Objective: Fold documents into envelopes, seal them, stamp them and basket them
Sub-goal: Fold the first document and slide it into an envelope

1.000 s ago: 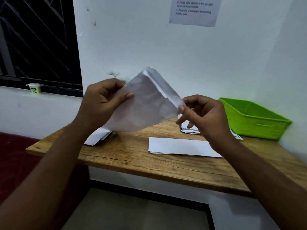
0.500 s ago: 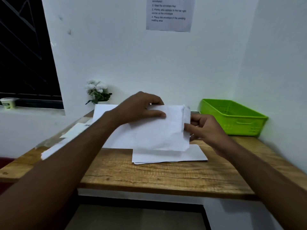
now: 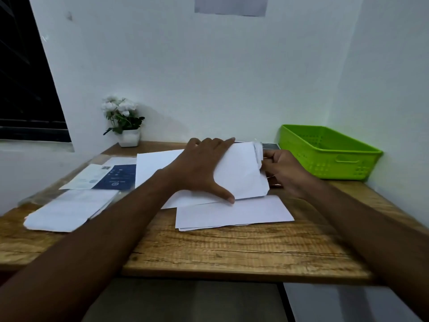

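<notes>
Left hand presses creased paper envelope; right hand pinches it.

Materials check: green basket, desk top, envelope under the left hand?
Green basket: looks like moulded plastic, slightly glossy; perforated walls, cut-out handle.
Desk top: wood-grain surface, matte; solid wood or laminate, cannot tell.
Envelope under the left hand: white paper, matte; creased and crumpled at its right end.
</notes>
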